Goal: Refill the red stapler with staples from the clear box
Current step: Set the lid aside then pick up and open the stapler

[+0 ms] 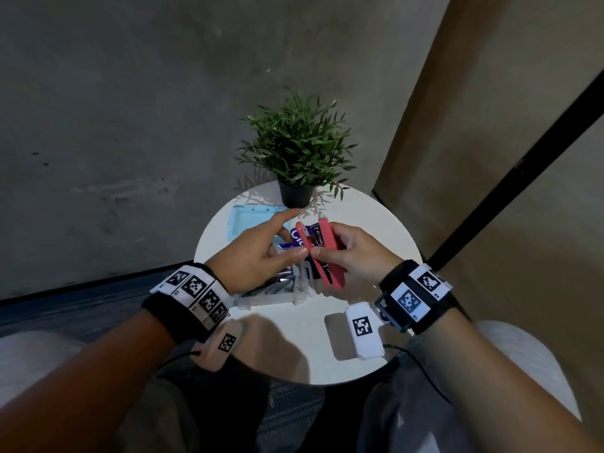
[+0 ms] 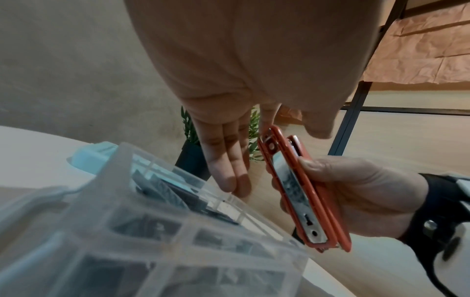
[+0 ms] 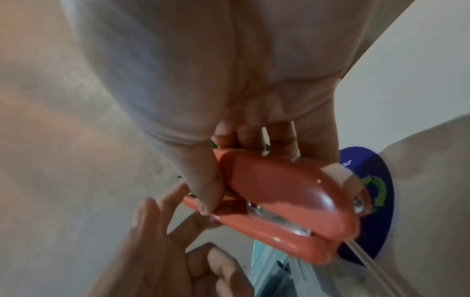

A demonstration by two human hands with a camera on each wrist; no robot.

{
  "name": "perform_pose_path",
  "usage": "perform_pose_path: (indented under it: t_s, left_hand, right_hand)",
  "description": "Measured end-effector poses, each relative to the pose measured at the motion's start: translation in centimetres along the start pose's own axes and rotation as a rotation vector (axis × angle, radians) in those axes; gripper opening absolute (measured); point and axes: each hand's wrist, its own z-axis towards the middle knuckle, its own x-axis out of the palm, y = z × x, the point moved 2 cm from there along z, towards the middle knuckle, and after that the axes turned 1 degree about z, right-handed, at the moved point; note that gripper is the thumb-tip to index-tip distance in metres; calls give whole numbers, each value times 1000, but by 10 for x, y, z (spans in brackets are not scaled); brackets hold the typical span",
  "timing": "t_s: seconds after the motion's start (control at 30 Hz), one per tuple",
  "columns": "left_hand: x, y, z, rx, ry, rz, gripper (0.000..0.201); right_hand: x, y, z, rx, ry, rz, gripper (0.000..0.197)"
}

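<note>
Head view shows the right hand (image 1: 356,256) wrapped around the small red plastic stapler (image 1: 322,253), lifting it clear of the round white surface (image 1: 376,223) and tilting it so its front end points away from the person. Its two red halves stand apart in a narrow V, probably so the metal staple channel is exposed for loading; the left-wrist view shows that grey metal strip (image 2: 292,191) running along the inside of one half. The left hand (image 1: 258,253) sits just beside the stapler with fingers mostly straight and relaxed; its thumb and forefinger meet near the red edge, yet whether they pinch a staple strip cannot be told from these views. Directly below both hands lies the clear plastic compartment box (image 2: 178,231), lid off, with dark and silvery contents in its cells, kept close so staples are within easy reach. A pale blue lid or tray (image 1: 251,220) rests beyond it, near a green potted plant (image 1: 297,145). The stapler is therefore in the air, above the box, held firmly by the right hand and next to the left.
</note>
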Motion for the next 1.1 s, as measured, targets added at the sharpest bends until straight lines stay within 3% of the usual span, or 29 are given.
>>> perform_pose_path:
  t_s: [0.17, 0.33, 0.5, 0.67, 0.87, 1.1]
  left_hand:
    - [4, -14, 0, 87, 1, -13, 37]
    - [6, -7, 3, 1, -7, -102, 13]
    - [1, -9, 7, 22, -89, -44, 10]
    - [-3, -17, 7, 79, -63, -38, 15]
    - [-17, -23, 8, 95, -100, -160, 12]
    - [-17, -24, 7, 73, -125, -198, 9]
  right_hand:
    - [13, 7, -1, -86, 12, -57, 34]
    - [15, 8, -2, -85, -19, -213, 28]
    - [3, 21, -5, -149, -89, -404, 27]
    - [2, 29, -15, -252, -102, -487, 22]
    - [5, 47, -21, -296, -140, -301, 32]
    - [5, 48, -21, -280, -115, -219, 31]
